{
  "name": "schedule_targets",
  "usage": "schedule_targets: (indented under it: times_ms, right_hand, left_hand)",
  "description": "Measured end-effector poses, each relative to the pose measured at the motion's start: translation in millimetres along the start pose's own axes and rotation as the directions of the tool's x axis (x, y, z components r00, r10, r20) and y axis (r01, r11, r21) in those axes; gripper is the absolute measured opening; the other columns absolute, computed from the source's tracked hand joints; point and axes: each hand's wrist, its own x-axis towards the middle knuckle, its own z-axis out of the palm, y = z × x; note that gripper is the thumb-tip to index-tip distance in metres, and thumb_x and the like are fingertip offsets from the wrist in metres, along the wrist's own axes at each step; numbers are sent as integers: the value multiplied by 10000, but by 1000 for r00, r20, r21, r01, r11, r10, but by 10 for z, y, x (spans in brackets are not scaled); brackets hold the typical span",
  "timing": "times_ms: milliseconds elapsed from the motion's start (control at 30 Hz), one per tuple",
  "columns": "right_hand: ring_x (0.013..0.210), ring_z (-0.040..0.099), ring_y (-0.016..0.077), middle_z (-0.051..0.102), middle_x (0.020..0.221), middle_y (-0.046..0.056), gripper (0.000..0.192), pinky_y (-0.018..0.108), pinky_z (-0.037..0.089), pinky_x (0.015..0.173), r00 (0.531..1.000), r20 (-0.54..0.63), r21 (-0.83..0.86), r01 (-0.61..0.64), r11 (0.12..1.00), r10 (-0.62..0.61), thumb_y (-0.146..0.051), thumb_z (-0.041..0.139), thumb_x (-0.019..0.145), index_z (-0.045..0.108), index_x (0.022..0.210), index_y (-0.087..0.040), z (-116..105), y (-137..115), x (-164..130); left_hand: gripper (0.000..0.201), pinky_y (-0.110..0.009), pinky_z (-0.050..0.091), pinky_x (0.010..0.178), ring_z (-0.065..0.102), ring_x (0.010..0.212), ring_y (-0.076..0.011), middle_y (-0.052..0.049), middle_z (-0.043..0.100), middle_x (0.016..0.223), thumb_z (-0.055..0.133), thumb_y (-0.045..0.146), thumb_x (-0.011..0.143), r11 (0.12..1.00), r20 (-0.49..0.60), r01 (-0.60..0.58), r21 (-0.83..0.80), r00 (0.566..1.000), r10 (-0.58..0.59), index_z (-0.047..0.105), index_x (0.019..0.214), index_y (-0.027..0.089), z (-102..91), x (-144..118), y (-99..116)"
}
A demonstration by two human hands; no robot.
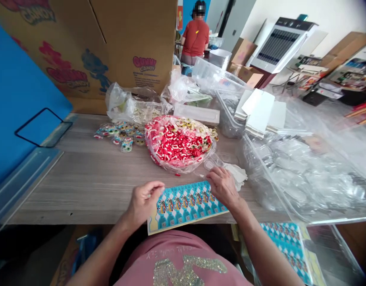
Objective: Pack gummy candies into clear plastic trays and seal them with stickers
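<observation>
A sheet of blue stickers (pixel 187 204) printed with rows of cartoon figures lies at the table's front edge, its near side sticking out over the edge. My left hand (pixel 143 202) is at the sheet's upper left corner, thumb and forefinger pinched together. At the upper right end, my right hand (pixel 224 186) has its bent fingers closed on the sheet, hiding that corner. Just beyond is an open clear bag of red and white gummy-like candies (pixel 180 143). Crumpled white backing scraps (pixel 236 174) lie beside my right hand.
Small colourful packed pieces (pixel 119 133) lie left of the bag. To the right, a clear bin (pixel 308 178) holds plastic shells, with white cards (pixel 259 111) behind. A large cardboard box (pixel 117 47) stands at the back. More sticker sheets (pixel 287 250) sit below right. A person (pixel 196 37) works farther off.
</observation>
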Motion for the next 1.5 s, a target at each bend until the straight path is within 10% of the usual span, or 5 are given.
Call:
schedule_targets:
  times_ms: [300,700,1067,1267,1500]
  right_hand:
    - [877,585,200,665,921,81,242,350,467,793,978,-193,588,177,790,-75,-141,433,962,638,843,-191,-126,-1026,23]
    - [1012,567,256,694,1026,75,194,374,395,853,987,162,-82,-6,997,19,-240,594,880,770,952,-281,280,-264,1251]
    - [706,586,151,670,778,8,127,272,452,679,993,-57,704,-36,709,107,-330,645,888,674,854,-210,91,-377,901]
    - [811,597,182,683,899,64,214,331,463,776,972,-21,412,223,883,-236,-275,539,965,746,951,-224,-110,-855,677]
    - [892,637,188,680,999,87,258,299,504,792,986,-133,499,-18,866,97,-241,503,950,737,1051,-209,103,-253,762]
  left_hand:
    - [554,-293,560,861,665,1084,-224,-119,678,1237,683,438,879,588,189,250,-769,968,-165,551,1365,209,772,-44,321]
    - [534,-215,494,403,700,616,-212,-112,712,824,456,404,998,486,371,455,-747,891,-263,314,1468,193,336,124,138]
    - [432,-262,532,396,744,687,-267,-145,722,990,459,402,995,320,542,562,-763,825,-159,415,1375,200,281,242,31]
    - [297,-255,515,360,726,619,-244,-81,716,854,506,399,979,275,539,555,-785,831,-138,576,1131,154,506,270,96]
    - [328,-207,455,335,716,608,-224,-87,717,925,531,362,962,372,481,549,-749,835,-266,446,1251,233,527,213,157]
